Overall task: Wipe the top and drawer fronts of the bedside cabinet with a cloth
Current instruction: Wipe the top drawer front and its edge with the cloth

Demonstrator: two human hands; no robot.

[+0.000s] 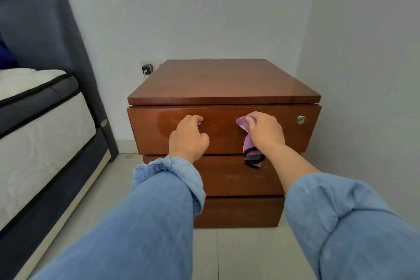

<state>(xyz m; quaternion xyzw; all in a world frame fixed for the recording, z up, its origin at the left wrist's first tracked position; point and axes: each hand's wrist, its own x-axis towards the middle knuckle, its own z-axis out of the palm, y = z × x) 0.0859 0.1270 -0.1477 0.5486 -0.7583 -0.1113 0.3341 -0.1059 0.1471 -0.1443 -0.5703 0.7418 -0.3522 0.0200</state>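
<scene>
Standing in tiled corner beside bed [38, 125], glossy wooden cabinet [223, 84]

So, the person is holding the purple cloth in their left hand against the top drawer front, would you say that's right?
Not quite: the head view shows the purple cloth gripped in the right hand, not the left. It is indeed against the top drawer front. The left hand holds no cloth; its curled fingers are at the same drawer front.

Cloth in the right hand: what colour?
Purple microfibre cloth with black edging, gripped by the right hand; head view.
</scene>
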